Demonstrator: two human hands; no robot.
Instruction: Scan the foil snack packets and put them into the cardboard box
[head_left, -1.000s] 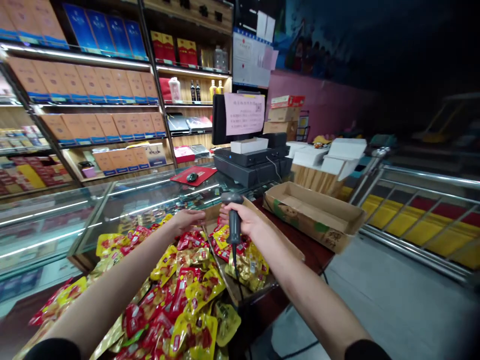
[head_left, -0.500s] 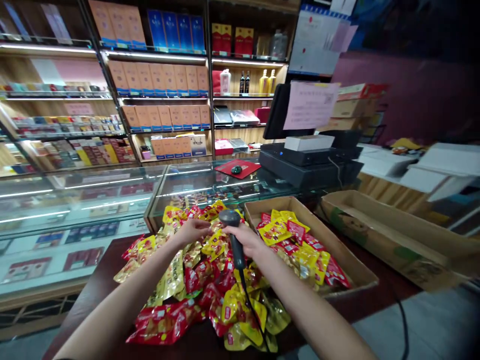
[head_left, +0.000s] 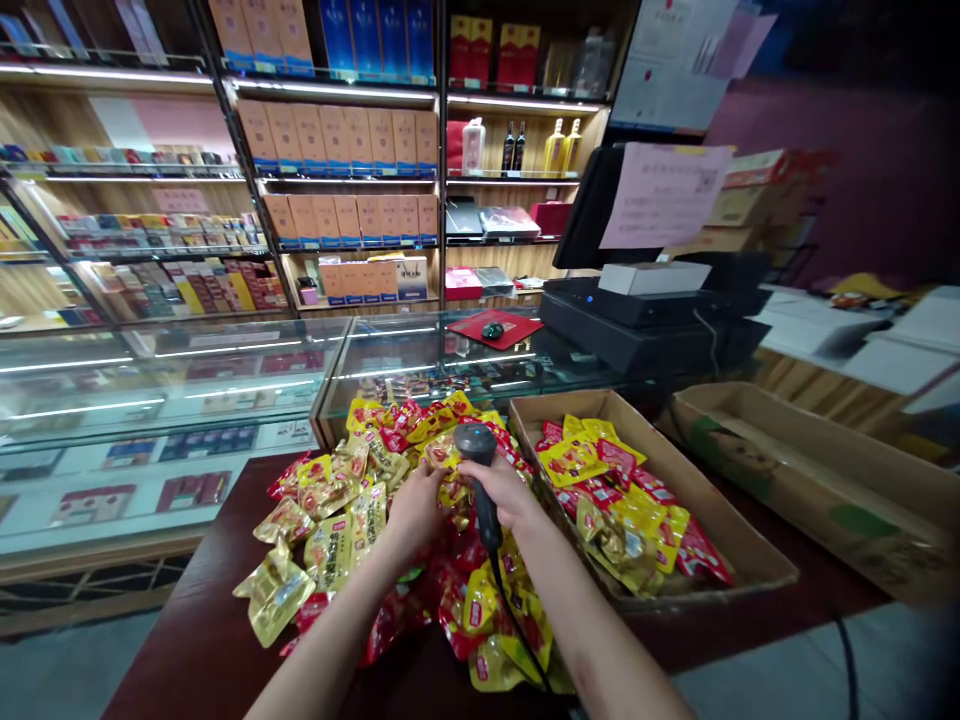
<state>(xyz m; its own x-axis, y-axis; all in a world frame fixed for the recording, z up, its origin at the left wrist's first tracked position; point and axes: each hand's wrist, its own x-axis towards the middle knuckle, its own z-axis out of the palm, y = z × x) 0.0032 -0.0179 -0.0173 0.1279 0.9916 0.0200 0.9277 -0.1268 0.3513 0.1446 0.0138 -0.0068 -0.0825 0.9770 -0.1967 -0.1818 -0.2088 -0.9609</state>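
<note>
My right hand (head_left: 510,492) is wrapped round the handle of a dark handheld barcode scanner (head_left: 484,495), its head tilted up over the pile. Close on its left, my left hand (head_left: 415,510) has thumb and fingers pinched together at the edge of a yellow snack packet (head_left: 441,450); part of the grip is hidden behind the hand. Below and around both hands spreads a heap of shiny red, yellow and gold snack packets (head_left: 330,550) on a dark red table (head_left: 202,600). The scanner's black cable (head_left: 510,610) runs down across the heap.
An open cardboard tray (head_left: 720,500) with similar packets stands right of the heap. Beyond it is a longer cardboard box (head_left: 817,490). Behind are a glass display counter (head_left: 247,350), a red mouse pad (head_left: 480,325), a monitor (head_left: 592,210) and stocked shelves (head_left: 337,180).
My left hand has drawn back and right, nearer the scanner, and its fingers have closed. The view has shifted left. Gold packets formerly behind my arms now show at left and in the tray.
</note>
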